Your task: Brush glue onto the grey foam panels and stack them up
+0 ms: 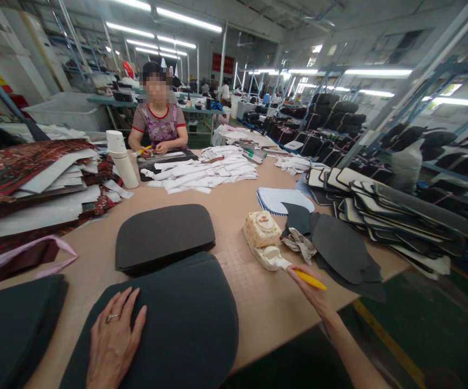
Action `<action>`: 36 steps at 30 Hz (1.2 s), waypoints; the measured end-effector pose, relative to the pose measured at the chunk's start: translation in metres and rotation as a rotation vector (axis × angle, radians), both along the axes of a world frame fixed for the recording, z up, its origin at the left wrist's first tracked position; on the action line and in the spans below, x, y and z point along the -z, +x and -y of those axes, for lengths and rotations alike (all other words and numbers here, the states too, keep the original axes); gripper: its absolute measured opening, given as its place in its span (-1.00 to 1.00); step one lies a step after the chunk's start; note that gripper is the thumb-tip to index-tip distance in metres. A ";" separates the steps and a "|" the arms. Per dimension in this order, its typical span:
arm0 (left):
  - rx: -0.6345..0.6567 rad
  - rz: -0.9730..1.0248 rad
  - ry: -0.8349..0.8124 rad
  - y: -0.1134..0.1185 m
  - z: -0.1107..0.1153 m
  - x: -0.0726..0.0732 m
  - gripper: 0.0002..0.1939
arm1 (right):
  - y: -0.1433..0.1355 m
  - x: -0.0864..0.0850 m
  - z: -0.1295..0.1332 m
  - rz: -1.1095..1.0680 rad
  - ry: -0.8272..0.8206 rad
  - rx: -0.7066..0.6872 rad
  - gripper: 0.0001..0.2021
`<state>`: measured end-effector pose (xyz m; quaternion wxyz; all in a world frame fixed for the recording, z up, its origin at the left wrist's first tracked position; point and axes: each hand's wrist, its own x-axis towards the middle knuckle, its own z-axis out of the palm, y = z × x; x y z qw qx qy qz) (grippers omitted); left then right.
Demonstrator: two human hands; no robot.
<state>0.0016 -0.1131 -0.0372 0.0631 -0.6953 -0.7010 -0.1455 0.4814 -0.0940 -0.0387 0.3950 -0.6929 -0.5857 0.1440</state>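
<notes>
My left hand (115, 332), with a ring on one finger, lies flat on a dark green rounded panel (185, 319) at the top of a stack. My right hand (312, 294) is closed around a brush (310, 279) with a yellow handle. The brush's whitish head rests at the front of a cream-crusted container (262, 229), which looks coated in dried glue. Just beyond the green panel sits a stack of dark grey rounded pieces (167, 232). To the right of the container are a crumpled rag (300, 246) and dark grey cut pieces (341, 248).
Another dark green stack (15, 324) is at the left, near patterned red sheets (27, 167). Across the table (234, 200) a person (161, 127) sits behind white strips (213, 170). White cups (122, 159) stand at the left; cream-edged panels (395, 216) are piled at the right.
</notes>
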 end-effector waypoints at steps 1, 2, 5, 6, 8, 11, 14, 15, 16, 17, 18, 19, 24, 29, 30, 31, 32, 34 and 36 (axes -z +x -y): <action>0.001 0.001 -0.005 0.000 0.000 0.000 -0.43 | 0.000 0.000 0.001 0.000 0.000 0.016 -0.66; 0.004 0.002 -0.011 0.000 0.000 0.000 -0.43 | -0.001 -0.001 0.002 0.005 0.003 0.038 -0.67; 0.012 0.000 -0.015 -0.001 0.000 0.000 -0.43 | -0.002 -0.005 0.003 0.037 0.047 0.096 -0.68; 0.017 -0.001 -0.012 -0.001 0.000 0.000 -0.43 | -0.003 -0.005 0.003 0.055 0.071 0.096 -0.68; 0.020 -0.002 -0.008 -0.001 0.000 -0.001 -0.43 | -0.004 -0.005 0.002 0.103 0.095 0.023 -0.69; 0.011 0.006 -0.012 0.000 0.000 -0.001 -0.43 | -0.005 -0.005 0.004 0.176 0.042 -0.164 -0.73; 0.008 0.017 -0.021 0.000 0.000 -0.002 -0.43 | -0.004 -0.007 0.006 0.215 0.031 -0.179 -0.74; 0.005 0.020 -0.025 0.000 0.000 -0.002 -0.43 | -0.004 -0.008 0.006 0.215 0.050 -0.151 -0.75; 0.003 0.023 -0.029 0.000 0.001 -0.002 -0.43 | -0.004 -0.008 0.007 0.207 0.070 -0.126 -0.75; 0.000 0.025 -0.032 0.000 0.001 -0.002 -0.43 | -0.004 -0.008 0.007 0.192 0.079 -0.114 -0.76; -0.002 0.027 -0.036 0.000 0.001 -0.003 -0.42 | -0.004 -0.008 0.007 0.170 0.073 -0.120 -0.76; -0.005 0.027 -0.040 0.000 0.001 -0.003 -0.43 | -0.004 -0.007 0.007 0.142 0.058 -0.132 -0.76; -0.007 0.010 -0.061 0.001 0.002 -0.004 -0.44 | -0.002 -0.001 0.011 -0.113 -0.040 0.106 -0.65; -0.011 0.006 -0.057 0.000 0.002 -0.003 -0.44 | -0.002 0.002 0.017 -0.324 -0.136 0.117 -0.51; -0.011 0.007 -0.058 0.001 0.002 -0.003 -0.45 | -0.003 0.003 0.018 -0.347 -0.154 0.114 -0.51; -0.011 0.008 -0.061 0.001 0.001 -0.003 -0.45 | -0.004 0.004 0.018 -0.376 -0.171 0.132 -0.52; -0.011 0.008 -0.064 0.001 0.001 -0.003 -0.45 | -0.006 0.005 0.018 -0.419 -0.171 0.169 -0.52; -0.017 0.012 -0.065 0.003 0.001 -0.005 -0.46 | -0.012 0.007 0.014 -0.541 -0.102 0.262 -0.54; -0.028 0.026 -0.062 0.004 0.001 -0.006 -0.48 | -0.020 0.010 0.011 -0.651 0.007 0.292 -0.57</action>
